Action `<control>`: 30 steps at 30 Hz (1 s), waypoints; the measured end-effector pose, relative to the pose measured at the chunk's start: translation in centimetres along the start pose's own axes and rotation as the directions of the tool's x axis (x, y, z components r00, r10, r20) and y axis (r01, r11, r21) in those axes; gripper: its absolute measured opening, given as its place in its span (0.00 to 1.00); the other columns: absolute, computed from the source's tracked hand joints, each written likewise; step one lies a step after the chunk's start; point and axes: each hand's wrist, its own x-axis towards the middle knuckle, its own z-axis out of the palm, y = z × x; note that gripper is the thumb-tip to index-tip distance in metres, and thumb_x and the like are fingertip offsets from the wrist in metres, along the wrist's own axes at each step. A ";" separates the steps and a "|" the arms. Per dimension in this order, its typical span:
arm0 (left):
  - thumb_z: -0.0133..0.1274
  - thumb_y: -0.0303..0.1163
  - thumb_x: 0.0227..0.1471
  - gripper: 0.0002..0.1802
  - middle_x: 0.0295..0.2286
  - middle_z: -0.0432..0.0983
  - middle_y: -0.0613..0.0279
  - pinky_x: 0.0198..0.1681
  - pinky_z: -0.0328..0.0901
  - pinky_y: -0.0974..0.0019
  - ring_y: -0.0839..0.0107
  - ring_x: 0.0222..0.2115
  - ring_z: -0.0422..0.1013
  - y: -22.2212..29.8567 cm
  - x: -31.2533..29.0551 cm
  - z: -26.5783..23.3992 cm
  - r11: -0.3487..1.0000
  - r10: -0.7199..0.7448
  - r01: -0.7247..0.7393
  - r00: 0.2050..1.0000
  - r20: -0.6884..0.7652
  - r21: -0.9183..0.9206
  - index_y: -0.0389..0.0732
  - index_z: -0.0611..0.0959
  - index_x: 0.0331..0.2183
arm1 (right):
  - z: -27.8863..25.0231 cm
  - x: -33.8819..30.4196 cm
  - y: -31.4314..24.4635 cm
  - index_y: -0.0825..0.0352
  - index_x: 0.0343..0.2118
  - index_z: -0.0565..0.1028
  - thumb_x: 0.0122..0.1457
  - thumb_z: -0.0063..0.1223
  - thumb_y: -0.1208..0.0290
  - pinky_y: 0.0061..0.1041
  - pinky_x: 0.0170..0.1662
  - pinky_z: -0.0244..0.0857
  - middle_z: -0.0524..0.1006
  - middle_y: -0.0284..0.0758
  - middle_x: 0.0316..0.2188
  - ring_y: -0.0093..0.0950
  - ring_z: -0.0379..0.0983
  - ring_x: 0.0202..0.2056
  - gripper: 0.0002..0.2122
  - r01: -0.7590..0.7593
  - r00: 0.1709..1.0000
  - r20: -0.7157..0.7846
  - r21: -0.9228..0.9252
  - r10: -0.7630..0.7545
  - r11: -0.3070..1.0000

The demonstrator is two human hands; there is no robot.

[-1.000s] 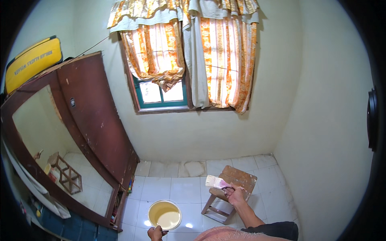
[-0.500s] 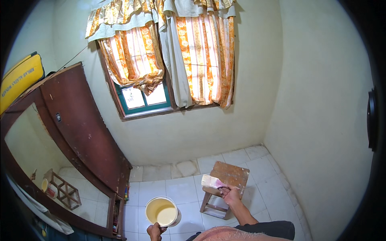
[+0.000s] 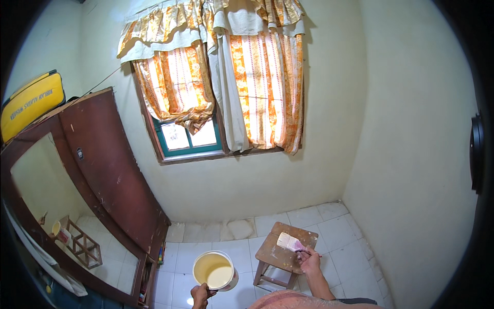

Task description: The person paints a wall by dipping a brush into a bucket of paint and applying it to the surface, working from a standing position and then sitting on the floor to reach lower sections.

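My left hand (image 3: pixel 201 294) grips the near rim of a white bucket (image 3: pixel 232 280), which has cream-coloured paint inside. In my right hand (image 3: pixel 310 261) is a wide paintbrush (image 3: pixel 291 242), held by its handle with the pale bristles pointing left. The brush is seen over the seat of a small wooden stool (image 3: pixel 272 250), whose top is spotted with paint. The bucket is to the left of the stool, and I cannot tell whether its base touches the floor.
A brown wardrobe (image 3: pixel 110 159) with a mirror (image 3: pixel 72 206) stands on the left, a yellow bag (image 3: pixel 33 105) on top. Ahead is a window (image 3: pixel 193 147) with orange patterned curtains (image 3: pixel 262 92). A pale wall (image 3: pixel 411 129) rises on the right; the floor (image 3: pixel 185 257) is white tile.
The view has tilted up slightly. The bucket and my left hand have shifted a little right. My right hand has moved right with the brush, which now slants down to the right.
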 end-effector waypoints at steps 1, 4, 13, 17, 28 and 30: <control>0.53 0.24 0.36 0.06 0.18 0.74 0.54 0.21 0.67 0.60 0.64 0.16 0.72 -0.1 0.4 0.2 0.999 0.029 -0.031 0.999 0.039 0.037 0.31 0.75 0.19 | -0.7 0.5 0.0 0.64 0.36 0.69 0.56 0.48 0.65 0.28 0.29 0.63 0.76 0.42 0.33 0.34 0.72 0.31 0.10 0.000 1.000 0.007 -0.002 0.000 1.000; 0.51 0.30 0.41 0.10 0.19 0.75 0.54 0.21 0.66 0.62 0.66 0.17 0.72 -0.3 2.4 1.0 0.990 -0.052 0.041 0.995 0.086 0.132 0.31 0.78 0.21 | -1.4 1.4 -0.2 0.64 0.36 0.68 0.56 0.47 0.64 0.28 0.28 0.63 0.76 0.42 0.33 0.32 0.71 0.28 0.09 0.015 1.000 0.024 -0.014 -0.014 1.000; 0.44 0.44 0.51 0.25 0.16 0.76 0.52 0.24 0.67 0.64 0.67 0.18 0.73 -2.1 10.5 0.6 0.903 -0.071 -0.020 0.978 0.195 0.430 0.29 0.81 0.24 | 2.2 0.3 3.4 0.68 0.34 0.71 0.57 0.46 0.62 0.25 0.27 0.63 0.77 0.42 0.31 0.30 0.72 0.27 0.12 0.105 0.994 0.020 0.015 -0.106 0.994; 0.42 0.45 0.51 0.26 0.15 0.75 0.52 0.26 0.66 0.62 0.66 0.17 0.73 -0.9 12.8 -0.2 0.849 -0.069 -0.065 0.970 0.233 0.525 0.31 0.81 0.22 | 3.8 0.9 6.0 0.68 0.33 0.72 0.57 0.47 0.62 0.24 0.26 0.62 0.77 0.42 0.32 0.31 0.73 0.29 0.13 0.083 0.996 0.027 0.014 -0.084 0.996; 0.49 0.22 0.42 0.11 0.21 0.73 0.44 0.19 0.75 0.62 0.56 0.18 0.75 2.4 15.7 -5.9 0.983 -0.184 0.186 0.968 0.168 0.005 0.22 0.68 0.25 | 12.2 -0.4 12.8 0.67 0.34 0.72 0.55 0.48 0.61 0.25 0.25 0.62 0.77 0.42 0.33 0.32 0.73 0.28 0.13 0.052 0.998 0.027 -0.049 -0.051 0.997; 0.50 0.23 0.41 0.12 0.22 0.73 0.43 0.20 0.74 0.62 0.57 0.18 0.75 5.3 14.4 -5.7 0.980 -0.185 0.177 0.977 0.101 0.087 0.21 0.68 0.25 | 12.0 0.5 13.3 0.68 0.34 0.72 0.56 0.47 0.61 0.25 0.26 0.63 0.77 0.42 0.33 0.33 0.74 0.30 0.13 0.064 0.996 0.061 -0.075 -0.059 0.995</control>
